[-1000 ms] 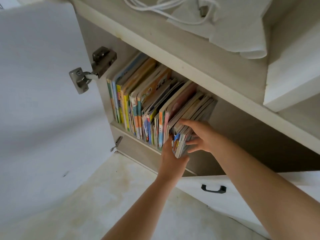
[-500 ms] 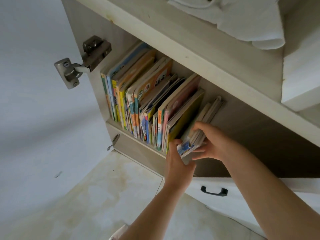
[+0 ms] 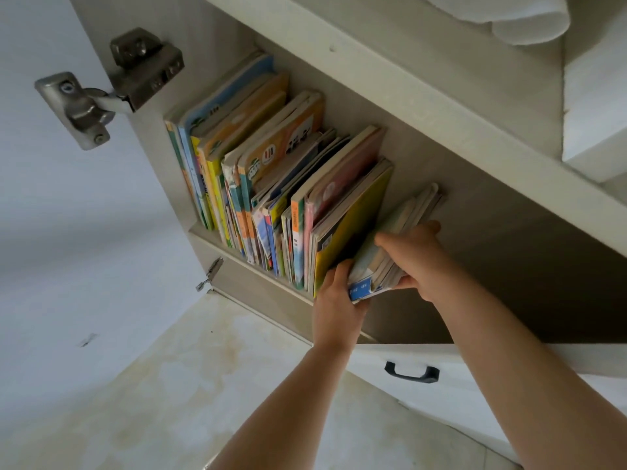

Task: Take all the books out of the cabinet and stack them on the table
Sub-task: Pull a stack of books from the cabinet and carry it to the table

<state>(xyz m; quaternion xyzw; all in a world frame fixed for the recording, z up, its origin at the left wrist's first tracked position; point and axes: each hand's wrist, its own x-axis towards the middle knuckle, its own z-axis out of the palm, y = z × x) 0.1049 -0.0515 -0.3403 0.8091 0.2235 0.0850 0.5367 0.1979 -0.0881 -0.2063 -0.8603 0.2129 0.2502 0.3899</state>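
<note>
A row of colourful books (image 3: 271, 184) stands upright on the cabinet shelf (image 3: 258, 269), leaning against the left wall. At the row's right end a small bundle of thin books (image 3: 397, 239) tilts to the right, away from a yellow-covered book (image 3: 353, 232). My left hand (image 3: 337, 307) grips the bundle's lower front corner from below. My right hand (image 3: 417, 256) holds the bundle from the right, thumb on top and fingers beneath. The table is out of view.
The cabinet door (image 3: 68, 198) stands open at the left on a metal hinge (image 3: 112, 83). A white drawer with a black handle (image 3: 411, 372) sits below the shelf. White cloth (image 3: 515, 22) lies on the cabinet top. Pale floor (image 3: 169, 385) spreads below.
The bundle has separated from the row and tilted further to the right. Both hands have shifted with it. The camera has moved closer to the shelf.
</note>
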